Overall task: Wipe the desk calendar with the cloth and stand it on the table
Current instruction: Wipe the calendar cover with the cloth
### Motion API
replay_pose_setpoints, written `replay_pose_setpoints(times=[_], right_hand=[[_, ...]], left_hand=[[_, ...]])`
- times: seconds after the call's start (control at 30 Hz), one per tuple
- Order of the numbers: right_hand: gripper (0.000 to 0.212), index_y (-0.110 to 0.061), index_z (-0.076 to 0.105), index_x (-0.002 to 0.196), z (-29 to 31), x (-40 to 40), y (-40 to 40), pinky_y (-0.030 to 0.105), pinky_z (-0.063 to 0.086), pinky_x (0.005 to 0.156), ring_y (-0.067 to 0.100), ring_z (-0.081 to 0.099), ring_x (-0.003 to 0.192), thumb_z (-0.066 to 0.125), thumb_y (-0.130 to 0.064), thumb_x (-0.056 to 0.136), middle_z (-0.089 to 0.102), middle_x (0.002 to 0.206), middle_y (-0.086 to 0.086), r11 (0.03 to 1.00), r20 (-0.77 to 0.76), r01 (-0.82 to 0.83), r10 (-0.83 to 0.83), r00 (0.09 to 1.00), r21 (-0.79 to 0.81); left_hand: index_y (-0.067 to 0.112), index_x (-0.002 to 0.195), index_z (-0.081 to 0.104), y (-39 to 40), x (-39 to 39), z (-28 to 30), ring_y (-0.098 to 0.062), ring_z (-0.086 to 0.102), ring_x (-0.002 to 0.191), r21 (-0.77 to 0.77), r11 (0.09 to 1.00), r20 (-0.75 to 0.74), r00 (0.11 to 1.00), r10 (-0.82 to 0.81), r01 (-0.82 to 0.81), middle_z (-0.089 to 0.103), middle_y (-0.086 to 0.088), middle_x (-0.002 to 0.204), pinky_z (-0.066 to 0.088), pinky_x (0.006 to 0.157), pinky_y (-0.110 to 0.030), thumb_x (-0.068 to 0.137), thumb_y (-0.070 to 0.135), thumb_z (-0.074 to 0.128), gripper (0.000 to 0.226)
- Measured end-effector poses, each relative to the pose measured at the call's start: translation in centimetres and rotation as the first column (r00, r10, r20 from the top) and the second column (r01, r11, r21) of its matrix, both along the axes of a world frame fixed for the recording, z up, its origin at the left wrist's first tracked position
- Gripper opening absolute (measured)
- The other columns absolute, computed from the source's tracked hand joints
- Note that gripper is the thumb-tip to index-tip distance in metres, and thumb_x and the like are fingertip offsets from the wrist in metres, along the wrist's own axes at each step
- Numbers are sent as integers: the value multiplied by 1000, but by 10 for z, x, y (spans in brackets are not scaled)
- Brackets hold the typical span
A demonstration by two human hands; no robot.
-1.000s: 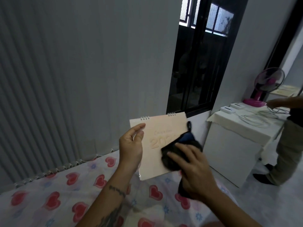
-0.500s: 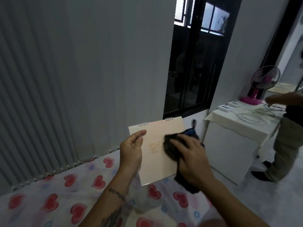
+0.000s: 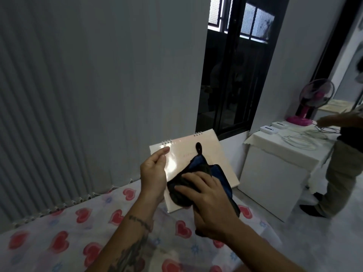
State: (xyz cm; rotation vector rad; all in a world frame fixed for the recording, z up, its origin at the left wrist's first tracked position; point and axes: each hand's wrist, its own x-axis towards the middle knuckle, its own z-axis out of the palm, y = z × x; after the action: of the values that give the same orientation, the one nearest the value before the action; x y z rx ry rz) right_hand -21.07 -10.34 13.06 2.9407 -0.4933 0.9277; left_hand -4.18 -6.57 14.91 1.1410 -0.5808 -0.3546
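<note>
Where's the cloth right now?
Head view, centre: the cloth is pressed against the lower front of the desk calendar by the right hand, beside the left hand.

Head view — looks forward and down, close over both hands.

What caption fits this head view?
Left hand holds the desk calendar while the right hand presses the cloth against it.

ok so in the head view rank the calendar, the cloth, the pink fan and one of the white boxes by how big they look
1. calendar
2. cloth, partly covered by the right hand
3. pink fan, though it stands much farther away, so this is unsure
4. white box, also far off
</note>
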Motion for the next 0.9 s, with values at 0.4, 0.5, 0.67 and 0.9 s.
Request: replay_pose_setpoints(times=[0.4,0.5,0.67,0.9], right_hand=[[51,-23,48,139,33,16,-42,43,36,105,24,40,126,48,-23,89,48,142,3,916,51,319,-340,939,243],[53,-27,48,137,27,22,-14,42,39,102,23,40,127,58,-26,85,47,142,1,962,55,230,-240,969,144],[60,-35,32,145,20,22,-16,55,17,113,26,19,144,45,-41,87,29,156,1,989,-10,149,-149,989,-12],[53,-30,36,147,49,22,-56,51,27,113,26,22,142,47,-32,94,30,156,-1,907,66,314,-345,936,282]], left_hand=[[34,91,74,-1,-3,-13,3,63,102,172,985,238,971,-34,-8,72,19,104,46,83,-10,99,9,50,35],[33,96,74,0,-1,-9,-1,64,104,113,993,212,976,-51,27,73,14,108,48,85,-15,100,9,50,34],[30,93,76,6,8,-6,-8,68,102,15,999,205,978,-37,35,76,11,101,53,89,-22,98,3,51,37],[35,86,76,18,-2,-3,-2,68,97,-60,996,254,964,74,-60,75,17,96,52,80,-13,96,4,55,39]])
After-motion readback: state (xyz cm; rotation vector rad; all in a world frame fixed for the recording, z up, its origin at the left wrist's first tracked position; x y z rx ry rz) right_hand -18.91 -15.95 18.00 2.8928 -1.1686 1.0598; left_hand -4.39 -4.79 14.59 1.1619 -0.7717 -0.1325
